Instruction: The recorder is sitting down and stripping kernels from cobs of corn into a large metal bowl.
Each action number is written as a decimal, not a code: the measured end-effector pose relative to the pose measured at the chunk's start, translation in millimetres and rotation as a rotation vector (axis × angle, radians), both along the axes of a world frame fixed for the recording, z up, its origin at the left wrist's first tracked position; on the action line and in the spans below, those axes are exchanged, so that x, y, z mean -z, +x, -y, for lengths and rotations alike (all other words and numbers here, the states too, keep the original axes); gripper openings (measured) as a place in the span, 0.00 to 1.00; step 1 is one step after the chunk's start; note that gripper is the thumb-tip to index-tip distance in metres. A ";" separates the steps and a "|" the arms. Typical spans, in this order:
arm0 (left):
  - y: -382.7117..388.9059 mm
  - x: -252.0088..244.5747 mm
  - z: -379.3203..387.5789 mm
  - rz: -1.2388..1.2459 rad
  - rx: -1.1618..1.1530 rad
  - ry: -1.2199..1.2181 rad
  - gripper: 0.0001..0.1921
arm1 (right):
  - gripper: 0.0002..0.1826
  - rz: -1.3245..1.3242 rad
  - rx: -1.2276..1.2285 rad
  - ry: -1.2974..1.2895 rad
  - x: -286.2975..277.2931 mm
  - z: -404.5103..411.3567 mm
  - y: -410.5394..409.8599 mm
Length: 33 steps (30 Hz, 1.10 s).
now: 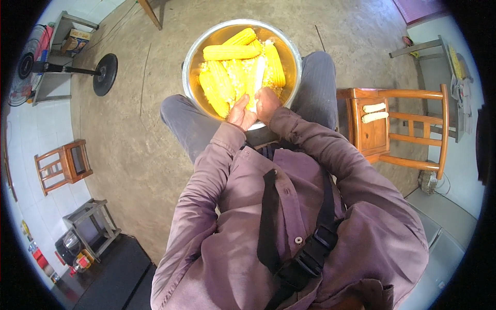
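Note:
A wide metal basin [187,73] rests between my knees, holding several yellow ears of corn [231,52] and loose kernels [236,73]. One partly stripped ear of corn [259,75], pale along one side, points away from me over the others. My left hand [242,113] grips the near end of that ear. Against its right side my right hand [268,104] is closed around it, close to the left hand. The fingers hide the ear's near end. Bright light washes out detail inside the basin.
To my right, a wooden chair [368,135] carries two bare corn cobs [375,117]. A standing fan [105,74] is at the far left. Another wooden chair [71,164] and a grey stool frame [95,228] stand along the left wall. Concrete floor [128,155] surrounds me.

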<state>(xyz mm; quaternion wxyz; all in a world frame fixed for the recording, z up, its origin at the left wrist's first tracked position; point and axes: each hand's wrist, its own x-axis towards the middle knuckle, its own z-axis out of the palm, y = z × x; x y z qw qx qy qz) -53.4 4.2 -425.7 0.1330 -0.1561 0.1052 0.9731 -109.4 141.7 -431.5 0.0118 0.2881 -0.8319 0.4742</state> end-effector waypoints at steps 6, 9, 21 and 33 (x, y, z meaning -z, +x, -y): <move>-5.5 -15.4 -6.4 -0.010 -0.024 -0.030 0.26 | 0.05 0.077 0.133 0.145 31.2 -5.9 -22.8; -2.8 -30.5 -7.3 0.027 0.048 -0.229 0.28 | 0.12 0.321 0.138 0.068 44.4 -17.2 -56.4; -2.7 -53.2 -27.6 -0.096 0.039 -0.702 0.50 | 0.16 0.278 0.301 0.235 37.0 -42.1 -249.6; 16.9 -18.5 -14.4 -0.135 0.068 -0.886 0.43 | 0.15 1.184 -0.011 -0.517 -52.9 -14.1 -120.6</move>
